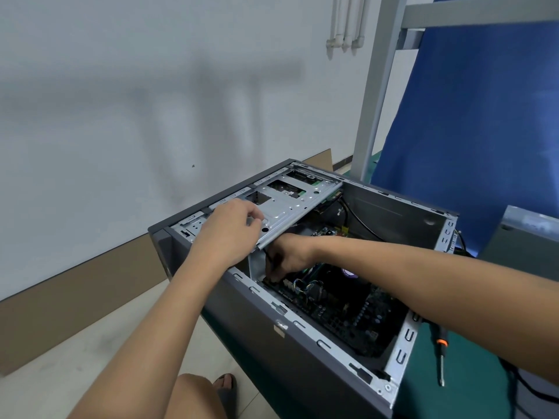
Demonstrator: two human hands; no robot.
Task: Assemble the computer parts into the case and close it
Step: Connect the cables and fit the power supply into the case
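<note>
Inside the open case (272, 358), our left hand (230, 234) grips the silver drive cage (290, 204) while our right hand (287, 255) pinches a black cable (267, 257) by the motherboard (348, 306).

White wall (121, 86) filled the back, with a cluster of white pipes (344, 22) up top. A grey metal post (375, 95) rose on the right, and a blue sheet (469, 131) hung just beside it. Down low, brown skirting (75, 291) ran along the wall above the pale tiled floor (75, 367). A green mat (472, 397) covered the bench, and a grey box (526, 240) sat at the far right.
</note>
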